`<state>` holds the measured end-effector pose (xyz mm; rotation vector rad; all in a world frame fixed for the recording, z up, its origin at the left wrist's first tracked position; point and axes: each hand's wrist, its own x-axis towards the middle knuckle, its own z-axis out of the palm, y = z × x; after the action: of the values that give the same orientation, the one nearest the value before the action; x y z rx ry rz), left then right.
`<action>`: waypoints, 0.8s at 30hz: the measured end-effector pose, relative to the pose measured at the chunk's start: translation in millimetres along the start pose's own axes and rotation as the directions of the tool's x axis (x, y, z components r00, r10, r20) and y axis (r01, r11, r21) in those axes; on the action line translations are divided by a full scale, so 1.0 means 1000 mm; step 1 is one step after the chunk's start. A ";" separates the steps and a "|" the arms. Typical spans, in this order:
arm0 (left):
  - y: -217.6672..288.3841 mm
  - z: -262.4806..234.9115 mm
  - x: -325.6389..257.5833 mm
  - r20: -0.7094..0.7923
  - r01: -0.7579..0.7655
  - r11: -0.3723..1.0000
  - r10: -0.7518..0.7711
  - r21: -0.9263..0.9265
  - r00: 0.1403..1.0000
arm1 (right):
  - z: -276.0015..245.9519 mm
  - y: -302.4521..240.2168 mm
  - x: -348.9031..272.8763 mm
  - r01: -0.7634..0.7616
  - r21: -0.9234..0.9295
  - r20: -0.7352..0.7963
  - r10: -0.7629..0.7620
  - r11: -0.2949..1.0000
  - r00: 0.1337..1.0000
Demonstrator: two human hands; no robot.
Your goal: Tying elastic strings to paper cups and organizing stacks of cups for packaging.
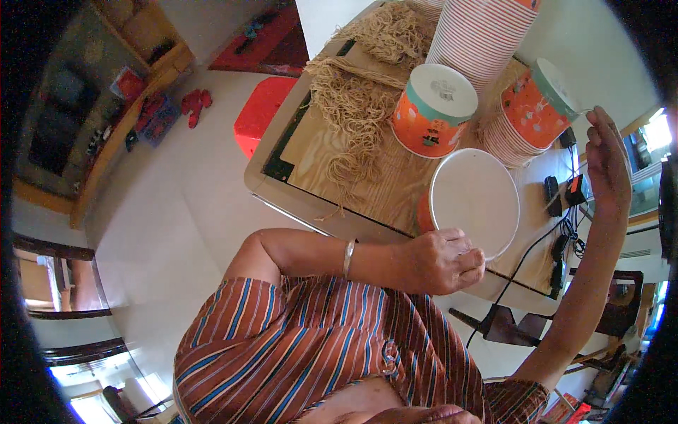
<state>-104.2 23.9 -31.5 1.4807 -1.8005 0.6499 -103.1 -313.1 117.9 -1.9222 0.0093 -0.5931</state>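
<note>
My left hand [448, 261] is closed at the near rim of an orange paper bucket [474, 198], whose open white mouth tilts up toward me. To the far right my right hand [609, 159] is raised, its fingers pressed together. A thin pale string [581, 112] shows at its fingertips; where the string runs from there is hard to make out. Just beyond the held bucket, another orange and green paper bucket [431, 116] stands bottom up. Beige cords [353, 106] lie in a loose tangle to its left.
A tall stack of paper buckets [480, 39] stands at the back. A second stack [526, 116] leans at the right. Black cables and adapters [565, 194] lie on the wooden table's right side. A red stool [258, 113] touches the table's left side.
</note>
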 end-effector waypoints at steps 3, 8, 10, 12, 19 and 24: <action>0.003 -0.014 0.016 -0.003 0.072 0.995 -0.073 -0.068 0.997 | 0.048 -0.008 -0.015 0.402 -0.300 0.053 -0.406 0.865 0.912; -0.037 -0.074 0.024 -0.151 0.240 0.971 -0.236 0.004 0.960 | 0.121 -0.064 -0.058 -0.235 0.064 0.007 0.235 0.970 0.972; -0.057 -0.090 0.040 -0.227 0.352 0.925 -0.377 -0.146 0.898 | 0.129 -0.078 -0.065 -0.314 -0.136 0.162 0.334 0.940 0.929; -0.063 -0.096 0.049 -0.084 0.455 0.797 -0.525 -0.398 0.847 | 0.136 -0.080 -0.071 -0.245 -0.067 0.203 0.254 0.967 0.946; -0.082 -0.072 0.054 0.453 0.633 0.266 -0.507 -0.727 0.733 | 0.139 -0.078 -0.073 -0.084 -0.033 0.251 0.090 0.996 0.964; -0.088 -0.069 0.048 0.548 0.675 0.236 -0.431 -0.699 0.717 | 0.136 -0.082 -0.078 -0.105 -0.026 0.192 0.108 0.994 0.975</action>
<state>-8.6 26.7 44.4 1.2792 -1.1896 -0.8252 -137.5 -139.5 117.0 -1.9740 -0.0065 -0.3340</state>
